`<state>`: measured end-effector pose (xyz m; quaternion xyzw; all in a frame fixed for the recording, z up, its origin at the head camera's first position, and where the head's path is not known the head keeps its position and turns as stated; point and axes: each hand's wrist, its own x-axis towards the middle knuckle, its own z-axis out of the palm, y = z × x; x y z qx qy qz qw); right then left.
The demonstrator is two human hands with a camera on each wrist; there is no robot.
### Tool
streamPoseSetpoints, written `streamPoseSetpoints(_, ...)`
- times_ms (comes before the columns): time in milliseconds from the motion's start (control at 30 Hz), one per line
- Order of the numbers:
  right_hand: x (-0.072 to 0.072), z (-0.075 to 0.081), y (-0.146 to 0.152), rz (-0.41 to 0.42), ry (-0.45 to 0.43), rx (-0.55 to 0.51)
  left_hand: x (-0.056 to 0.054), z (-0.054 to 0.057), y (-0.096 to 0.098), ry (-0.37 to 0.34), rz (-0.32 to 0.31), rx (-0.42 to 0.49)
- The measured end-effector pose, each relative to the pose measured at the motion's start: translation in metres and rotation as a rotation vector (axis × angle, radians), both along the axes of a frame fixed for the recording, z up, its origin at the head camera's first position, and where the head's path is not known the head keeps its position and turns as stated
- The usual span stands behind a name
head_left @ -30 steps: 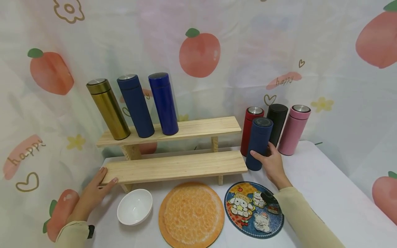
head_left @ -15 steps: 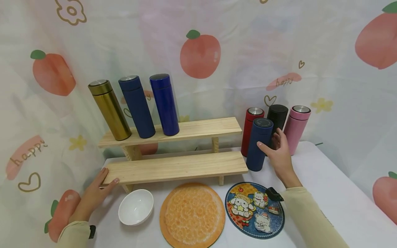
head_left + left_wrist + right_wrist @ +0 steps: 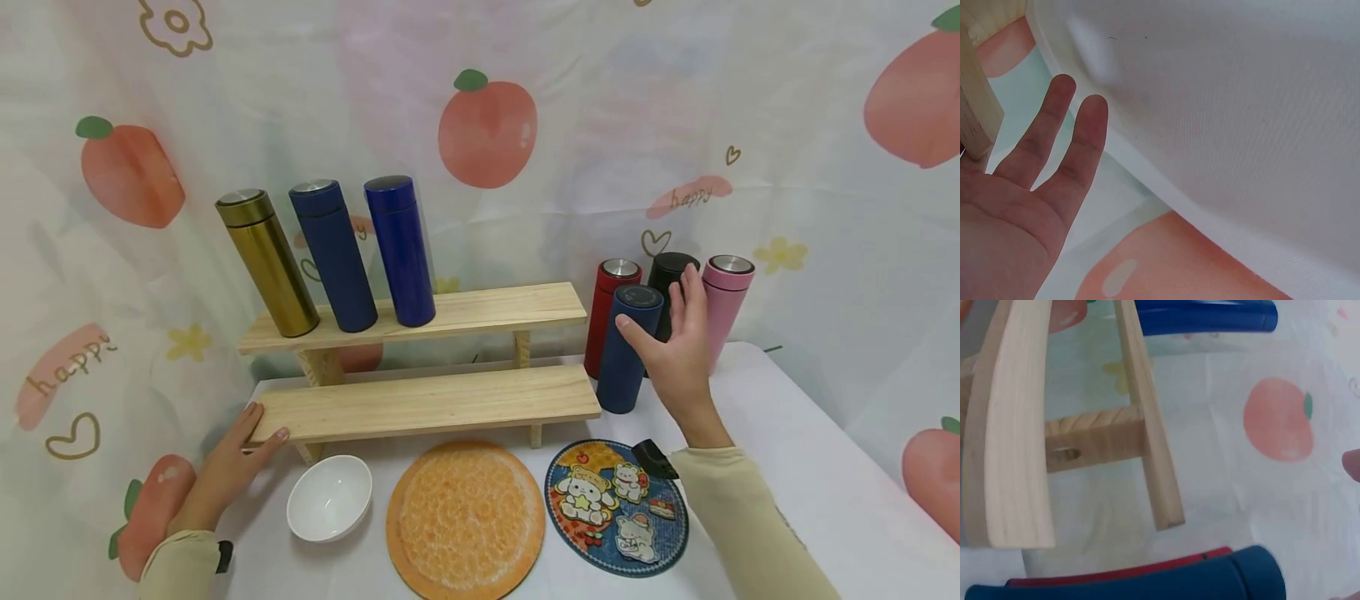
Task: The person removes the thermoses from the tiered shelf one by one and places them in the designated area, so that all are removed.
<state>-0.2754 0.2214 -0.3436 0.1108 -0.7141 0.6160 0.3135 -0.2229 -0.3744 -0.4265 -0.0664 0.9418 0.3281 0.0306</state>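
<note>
Beside a dark blue thermos bottle [image 3: 621,371] on the table, my right hand [image 3: 678,362] is raised with straight, spread fingers. Its thumb overlaps the upper part of the bottle; whether they touch I cannot tell. A red thermos [image 3: 601,333], a black one [image 3: 675,263] and a pink one [image 3: 724,308] stand close behind. In the right wrist view a fingertip [image 3: 1352,465] shows at the right edge, apart from the blue bottle. My left hand [image 3: 221,479] rests at the left end of the lower wooden shelf [image 3: 427,404], its two visible fingers straight in the left wrist view.
On the upper shelf [image 3: 510,308] stand a gold thermos [image 3: 273,271], a navy thermos [image 3: 335,258] and a glossy blue thermos [image 3: 401,254]. In front are a white bowl [image 3: 328,500], a round orange mat [image 3: 465,521] and a round cartoon mat [image 3: 600,533]. A fruit-print cloth hangs behind.
My right hand has let go of the dark blue thermos and risen along it, its fingers straightening up toward the black lid. The bottle stays in place. My left hand has not moved.
</note>
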Motion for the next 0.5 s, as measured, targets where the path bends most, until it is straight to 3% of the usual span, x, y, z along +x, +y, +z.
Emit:
streamPoseSetpoints(300, -0.004, 0.017, -0.039, 0.06, 0.069, 0.06, -0.002, -0.002, -0.003, -0.005, 0.007, 0.003)
streamPoseSetpoints(500, -0.011, 0.024, -0.069, 0.165, 0.05, 0.058, -0.003, -0.003, -0.003, 0.011, -0.006, -0.002)
